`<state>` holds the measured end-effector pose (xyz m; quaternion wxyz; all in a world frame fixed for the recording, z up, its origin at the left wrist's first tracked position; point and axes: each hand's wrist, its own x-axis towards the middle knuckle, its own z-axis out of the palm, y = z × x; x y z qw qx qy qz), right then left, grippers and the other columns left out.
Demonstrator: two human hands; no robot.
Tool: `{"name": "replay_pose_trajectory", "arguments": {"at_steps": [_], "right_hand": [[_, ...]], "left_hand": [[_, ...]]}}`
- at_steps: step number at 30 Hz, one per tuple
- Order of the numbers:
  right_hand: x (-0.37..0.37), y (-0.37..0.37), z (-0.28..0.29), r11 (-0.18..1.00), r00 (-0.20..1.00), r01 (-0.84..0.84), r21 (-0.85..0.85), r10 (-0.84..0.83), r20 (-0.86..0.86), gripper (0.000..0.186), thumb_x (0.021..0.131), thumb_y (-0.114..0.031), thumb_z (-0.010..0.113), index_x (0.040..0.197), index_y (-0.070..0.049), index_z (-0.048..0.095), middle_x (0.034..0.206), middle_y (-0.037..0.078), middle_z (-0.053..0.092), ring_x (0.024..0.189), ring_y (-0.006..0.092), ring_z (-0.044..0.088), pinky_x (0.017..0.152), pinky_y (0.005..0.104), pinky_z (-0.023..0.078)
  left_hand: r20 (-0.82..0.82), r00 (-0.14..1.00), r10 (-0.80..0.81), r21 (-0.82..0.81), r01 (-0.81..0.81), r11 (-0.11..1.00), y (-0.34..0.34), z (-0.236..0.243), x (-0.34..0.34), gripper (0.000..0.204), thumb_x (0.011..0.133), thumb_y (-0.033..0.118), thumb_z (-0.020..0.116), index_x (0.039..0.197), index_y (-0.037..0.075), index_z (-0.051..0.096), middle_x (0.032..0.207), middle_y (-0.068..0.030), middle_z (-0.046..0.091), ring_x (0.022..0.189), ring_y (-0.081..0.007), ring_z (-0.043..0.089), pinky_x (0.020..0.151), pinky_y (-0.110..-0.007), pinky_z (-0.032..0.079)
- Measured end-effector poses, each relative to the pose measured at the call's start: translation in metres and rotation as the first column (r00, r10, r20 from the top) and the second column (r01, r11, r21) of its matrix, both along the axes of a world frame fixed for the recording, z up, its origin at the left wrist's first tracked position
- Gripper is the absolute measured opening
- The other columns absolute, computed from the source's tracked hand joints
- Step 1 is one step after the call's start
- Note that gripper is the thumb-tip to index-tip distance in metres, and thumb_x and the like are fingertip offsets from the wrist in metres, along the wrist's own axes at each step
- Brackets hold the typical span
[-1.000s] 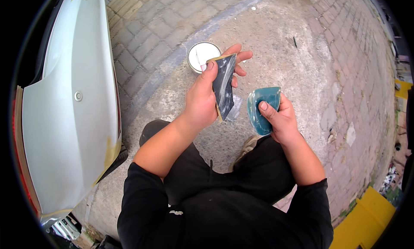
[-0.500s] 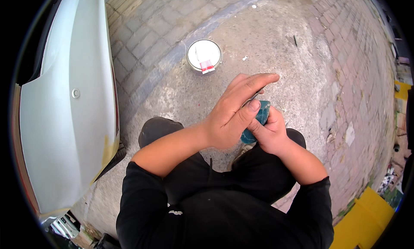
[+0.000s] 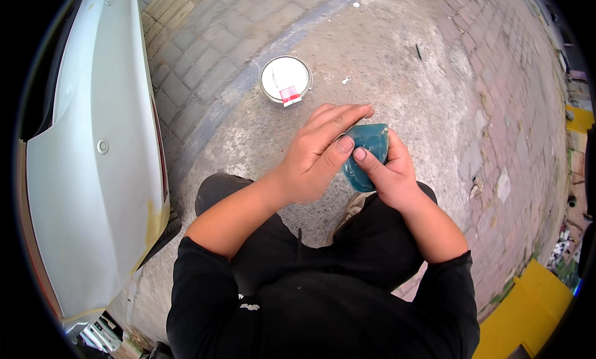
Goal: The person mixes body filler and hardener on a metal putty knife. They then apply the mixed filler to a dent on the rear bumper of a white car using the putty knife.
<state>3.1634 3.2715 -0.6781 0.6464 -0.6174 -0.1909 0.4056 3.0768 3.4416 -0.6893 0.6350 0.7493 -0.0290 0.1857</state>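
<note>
My right hand (image 3: pixel 388 172) grips a teal, curved, flat pad (image 3: pixel 366 141), its thumb lying across the face. My left hand (image 3: pixel 316 154) curves against the pad's left side, fingers pressed together and reaching past the pad's top, thumb at its edge; whatever lies under those fingers is hidden. Beyond my hands a round tin (image 3: pixel 276 73) with a white top rests on the ground, a red-and-white piece (image 3: pixel 289 95) lying at its near edge.
A silver car panel (image 3: pixel 93 191) stands close on my left, with tape along its lower edge. Yellow panels (image 3: pixel 515 315) are at lower right. Cracked concrete (image 3: pixel 422 98) meets paving bricks on both sides. A small white scrap (image 3: pixel 346 79) lies beside the tin.
The dark sheet my left hand held up has gone out of sight. That hand has moved right onto the pad, then slightly up and left. My right hand has shifted slightly left.
</note>
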Motion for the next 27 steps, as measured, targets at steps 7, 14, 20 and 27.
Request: {"name": "replay_pose_trajectory", "arguments": {"at_steps": [7, 14, 20, 27], "right_hand": [[0.015, 0.000, 0.005, 0.993, 0.992, -0.079, -0.086, 0.086, 0.088, 0.035, 0.091, -0.007, 0.070, 0.122, -0.001, 0.055, 0.104, 0.004, 0.065, 0.094, 0.0076, 0.060, 0.080, 0.0262, 0.051], [0.030, -0.011, 0.004, 0.972, 0.995, 0.005, 0.237, 0.020, -0.102, 0.046, 0.086, -0.002, 0.075, 0.127, 0.000, 0.053, 0.116, 0.008, 0.063, 0.107, 0.0132, 0.061, 0.089, 0.0299, 0.051], [0.023, -0.004, 0.005, 0.998, 0.982, -0.030, 0.058, 0.018, 0.190, 0.033, 0.093, -0.016, 0.071, 0.119, 0.000, 0.060, 0.104, 0.006, 0.064, 0.092, 0.0134, 0.059, 0.080, 0.0284, 0.049], [0.020, -0.006, 0.003, 0.999, 0.989, 0.048, 0.003, -0.047, -0.142, 0.027, 0.095, -0.021, 0.069, 0.112, -0.001, 0.062, 0.081, 0.003, 0.064, 0.064, 0.0075, 0.059, 0.057, 0.0215, 0.048]], "left_hand": [[-0.178, 0.983, -0.033, -0.288, -0.020, 0.957, -0.002, 0.003, 0.003, 0.043, 0.096, 0.012, 0.061, 0.135, -0.002, 0.054, 0.121, -0.0117, 0.062, 0.114, -0.0182, 0.057, 0.100, -0.033, 0.045], [-0.194, 0.980, 0.036, -0.709, -0.165, 0.685, -0.010, -0.002, 0.012, 0.045, 0.095, 0.002, 0.063, 0.137, 0.001, 0.049, 0.117, -0.0051, 0.062, 0.106, -0.0105, 0.058, 0.094, -0.028, 0.048], [-0.181, 0.978, 0.108, -0.238, -0.150, 0.960, -0.022, 0.001, 0.001, 0.049, 0.093, 0.007, 0.066, 0.139, -0.001, 0.049, 0.121, -0.0114, 0.061, 0.108, -0.0163, 0.059, 0.096, -0.032, 0.047], [0.074, 0.984, 0.163, 0.249, -0.177, 0.952, 0.008, 0.008, 0.005, 0.045, 0.095, 0.011, 0.058, 0.136, -0.006, 0.051, 0.128, -0.0185, 0.061, 0.109, -0.0275, 0.061, 0.094, -0.039, 0.047]]}}
